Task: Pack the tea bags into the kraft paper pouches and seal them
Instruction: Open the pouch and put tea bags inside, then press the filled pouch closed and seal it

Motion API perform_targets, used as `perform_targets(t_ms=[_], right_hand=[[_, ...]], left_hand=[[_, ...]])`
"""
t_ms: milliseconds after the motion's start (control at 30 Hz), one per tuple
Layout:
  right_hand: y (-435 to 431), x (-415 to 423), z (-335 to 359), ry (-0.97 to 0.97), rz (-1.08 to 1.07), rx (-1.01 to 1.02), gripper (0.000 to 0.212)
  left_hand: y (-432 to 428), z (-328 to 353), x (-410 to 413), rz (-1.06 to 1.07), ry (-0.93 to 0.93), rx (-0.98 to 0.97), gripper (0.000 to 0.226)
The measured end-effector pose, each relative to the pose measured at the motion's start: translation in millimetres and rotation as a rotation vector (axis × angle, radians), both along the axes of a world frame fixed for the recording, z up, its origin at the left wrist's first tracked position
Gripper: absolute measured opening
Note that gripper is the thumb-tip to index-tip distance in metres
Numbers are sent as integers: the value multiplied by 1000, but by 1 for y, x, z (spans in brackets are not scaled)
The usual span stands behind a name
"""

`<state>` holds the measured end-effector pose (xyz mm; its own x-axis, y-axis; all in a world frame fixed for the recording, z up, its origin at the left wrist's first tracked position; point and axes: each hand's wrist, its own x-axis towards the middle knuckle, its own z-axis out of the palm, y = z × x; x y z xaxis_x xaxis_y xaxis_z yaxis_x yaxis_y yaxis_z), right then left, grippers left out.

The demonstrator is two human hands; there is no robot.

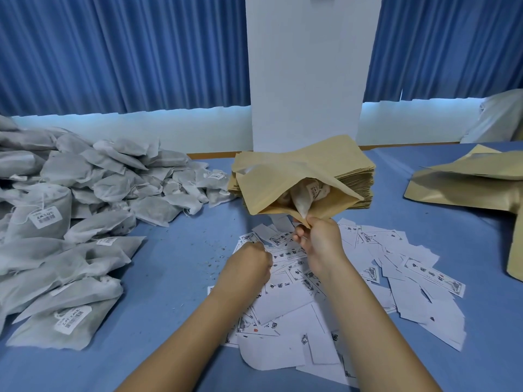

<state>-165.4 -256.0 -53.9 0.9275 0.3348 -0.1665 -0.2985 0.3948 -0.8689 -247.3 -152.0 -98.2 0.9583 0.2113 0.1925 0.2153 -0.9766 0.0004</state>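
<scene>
My right hand [319, 244] is shut on the lip of a kraft paper pouch [271, 193], held tilted above the table with its mouth gaping toward me. Grey-white tea bags [304, 196] with a tag show inside it. My left hand [249, 264] rests knuckles-up on the scattered white printed labels [410, 278], fingers curled closed onto one at the pile's far-left edge. A large heap of loose tea bags [85, 193] fills the left side of the table.
A stack of flat empty kraft pouches [359, 176] lies right behind the held pouch. More kraft pouches [467, 179] lie at the right edge. The blue table [175, 264] carries tea crumbs. A white pillar [308, 66] and blue curtains stand behind.
</scene>
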Motion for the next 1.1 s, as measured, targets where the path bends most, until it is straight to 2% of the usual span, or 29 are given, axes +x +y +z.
perform_targets(t_ms=[100,167,200,233,300,467,533,600,667,733,800,900,1033,1100], right_hand=[[-1,-1,1,7,0,10,25],[-2,-1,1,8,0,5,24],[-2,-1,1,5,0,1,25],[-2,-1,0,1,0,-2,25],[-3,-1,0,-4,1,-9,27],[-3,-1,-1,-6,2,-22,27],[-2,0,-2,-10,5,-31,27],[-2,0,-2,-12,5,-37,25],[-2,1,-1,-17,-1,-46,24],[-2,0,-1,-32,5,-84,23],[-3,-1,-1,-54,17,-148,25],[-3,-3,-2,-57,44,-122,30],[0,-6,-1,-116,26,-128,33],[2,-7,-3,-127,27,-152,36]], left_hand=[[1,-2,1,44,-16,-1,23],[3,-2,-1,66,-54,-86,52],[5,-4,-2,80,-42,-67,65],[7,-5,-3,102,-27,-28,69],[10,-7,-3,138,-35,3,59],[8,-2,-4,139,-115,-56,30],[5,6,-11,173,-246,-76,22],[4,20,-19,116,-518,-54,14],[0,29,-25,-133,-845,99,6],[-9,34,-31,-482,-991,162,10],[-19,40,-31,-650,-1013,155,16],[-30,42,-19,-621,-964,196,23],[-36,44,10,-337,-733,210,50],[-41,54,24,-140,-555,220,47]])
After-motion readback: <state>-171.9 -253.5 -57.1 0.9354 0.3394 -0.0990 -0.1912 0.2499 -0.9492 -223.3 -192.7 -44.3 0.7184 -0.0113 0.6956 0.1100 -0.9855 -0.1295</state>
